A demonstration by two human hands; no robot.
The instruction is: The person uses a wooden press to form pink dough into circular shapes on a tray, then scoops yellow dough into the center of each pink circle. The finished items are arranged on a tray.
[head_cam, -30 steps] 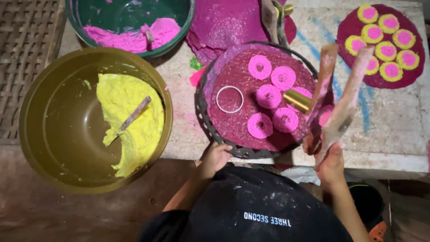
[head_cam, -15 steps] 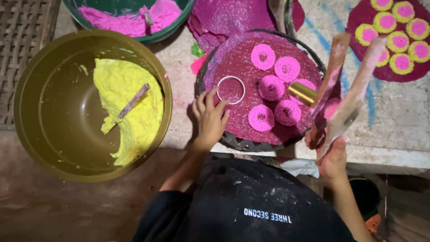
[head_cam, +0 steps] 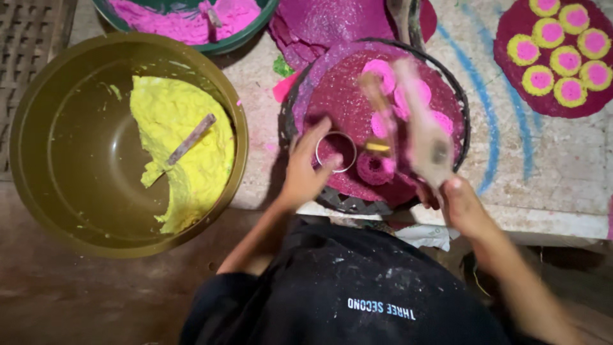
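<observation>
The ring lies flat on the maroon disc, near its front-left edge, a thin metal hoop with maroon showing through it. My left hand is spread over that edge, fingers open and loose, the fingertips touching the ring's left side; the grip holds nothing. My right hand is closed around the handles of the wooden tongs, which reach up over the disc's middle. They are blurred, so I cannot tell how far apart the two arms stand. A small brass piece sits at their lower part.

Pink rounds crowd the disc's centre and right, just beside the ring; one darker round lies right next to it. The only bare maroon is the strip left and above the ring. The disc rests on a dark wire tray whose front rim overhangs the surface toward my body.

To the left, well apart, the big olive bowl holds yellow paste with a stick in it. Behind it the green bowl holds pink paste. At the far right a second disc carries yellow-rimmed pink rounds, with bare surface between it and the tray.
</observation>
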